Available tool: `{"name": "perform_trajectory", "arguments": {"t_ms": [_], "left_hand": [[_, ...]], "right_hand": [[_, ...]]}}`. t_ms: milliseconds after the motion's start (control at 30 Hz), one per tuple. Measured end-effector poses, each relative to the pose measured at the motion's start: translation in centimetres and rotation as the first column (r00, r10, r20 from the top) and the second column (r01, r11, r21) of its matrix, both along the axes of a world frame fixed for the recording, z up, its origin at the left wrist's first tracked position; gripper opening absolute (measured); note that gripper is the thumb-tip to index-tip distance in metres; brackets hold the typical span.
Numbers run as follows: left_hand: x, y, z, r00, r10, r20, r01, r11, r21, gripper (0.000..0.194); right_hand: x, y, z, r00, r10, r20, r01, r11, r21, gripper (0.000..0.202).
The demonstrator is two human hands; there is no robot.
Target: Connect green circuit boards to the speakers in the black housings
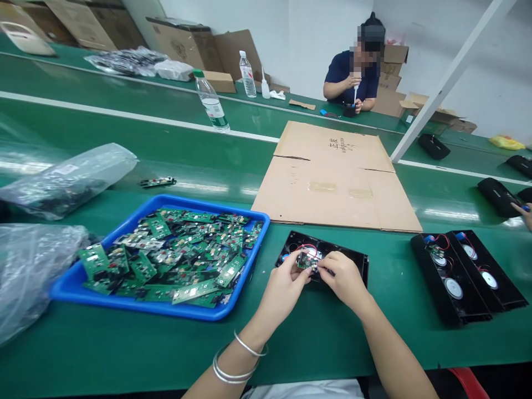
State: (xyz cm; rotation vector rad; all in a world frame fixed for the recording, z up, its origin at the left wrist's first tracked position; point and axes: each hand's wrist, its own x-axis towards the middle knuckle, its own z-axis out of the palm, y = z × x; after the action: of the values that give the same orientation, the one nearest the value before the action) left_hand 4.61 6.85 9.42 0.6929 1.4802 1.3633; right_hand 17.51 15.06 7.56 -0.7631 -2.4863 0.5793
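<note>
Over a black speaker housing (353, 260) at the middle of the green bench, my left hand (286, 277) holds a small green circuit board (306, 260) between closed fingers. Red wires run from the board area into the housing. My right hand (341, 275) pinches at the board's right edge; the small part between its fingertips is too tiny to name. Left of my hands, a blue tray (162, 311) is heaped with loose green circuit boards (195, 290).
Two open black housings (446, 277) with wires and round speakers lie at the right. A flat cardboard sheet (336, 177) lies beyond my hands. Plastic bags (37, 271) are at the left, a bottle (211, 105) farther back. A person (353, 77) sits across the bench.
</note>
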Motion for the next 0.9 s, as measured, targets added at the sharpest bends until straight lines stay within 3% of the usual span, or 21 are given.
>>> {"name": "perform_trajectory", "arguments": {"t_ms": [200,367,633,900], "left_hand": [[-0.12,-0.01,0.09,1.0,0.001,-0.001,-0.001,1.0,0.005,0.032],[0.05,0.05,-0.08,0.999,0.04,-0.024,-0.04,0.999,0.028,0.03],[0.06,-0.24,-0.7,0.991,0.016,-0.133,-0.009,0.998,0.057,0.031],[-0.23,-0.17,-0.67,0.991,0.01,-0.131,-0.004,0.999,0.044,0.03]], "right_hand": [[0.27,-0.03,-0.24,0.999,0.012,0.042,-0.018,0.986,0.166,0.02],[0.52,0.38,-0.48,0.994,-0.091,0.067,0.071,0.964,0.257,0.03],[-0.11,-0.06,-0.18,0.981,-0.015,0.194,-0.038,0.963,0.268,0.022],[-0.07,-0.15,-0.52,0.978,-0.025,0.205,-0.031,0.964,0.265,0.023]]}}
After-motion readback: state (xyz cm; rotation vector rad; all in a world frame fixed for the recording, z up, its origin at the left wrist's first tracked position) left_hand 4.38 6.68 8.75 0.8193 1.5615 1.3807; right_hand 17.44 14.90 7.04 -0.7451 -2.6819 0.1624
